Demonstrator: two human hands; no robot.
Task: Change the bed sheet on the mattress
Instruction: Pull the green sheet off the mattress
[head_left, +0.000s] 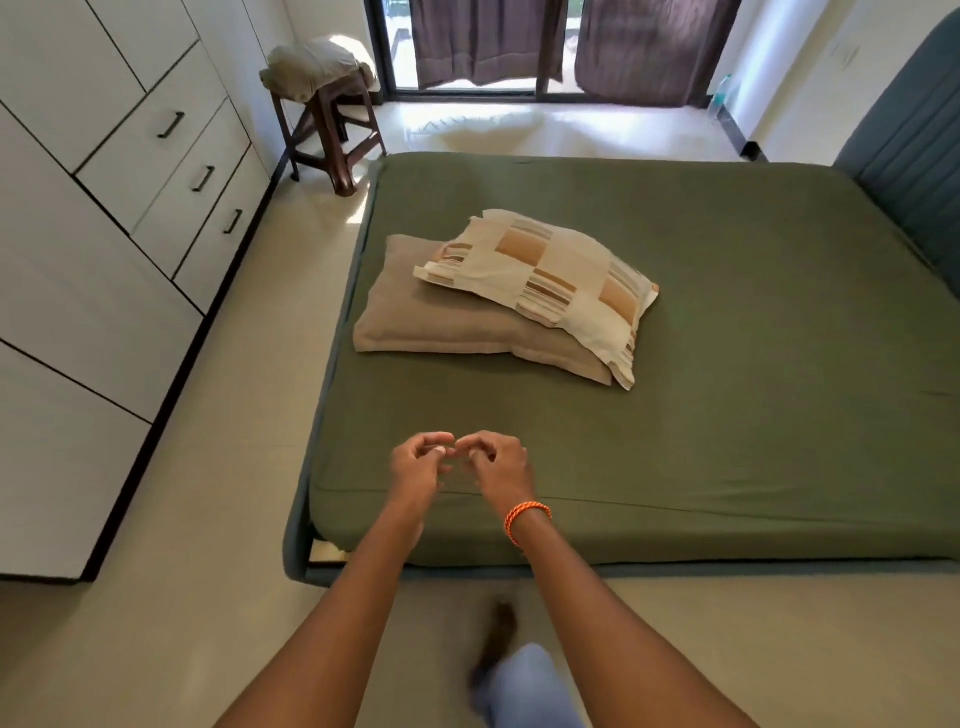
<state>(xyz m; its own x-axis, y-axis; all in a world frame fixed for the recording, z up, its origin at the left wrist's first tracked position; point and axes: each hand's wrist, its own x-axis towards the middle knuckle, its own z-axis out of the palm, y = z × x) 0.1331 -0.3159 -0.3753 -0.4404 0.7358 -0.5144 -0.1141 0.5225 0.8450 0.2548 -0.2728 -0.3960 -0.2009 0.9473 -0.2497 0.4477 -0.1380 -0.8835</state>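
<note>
Both grips empty above green sheet (727, 312), tiled bedroom.

Single head-worn view, looking forward and down from the mattress (675, 415) corner, forearms close below

You're looking at an olive-green bed sheet (727, 322), a plain tan pillow (415, 322) under a cream-and-tan checked, striped pillow (550, 280), and your orange braided wristband (525, 514).
</note>
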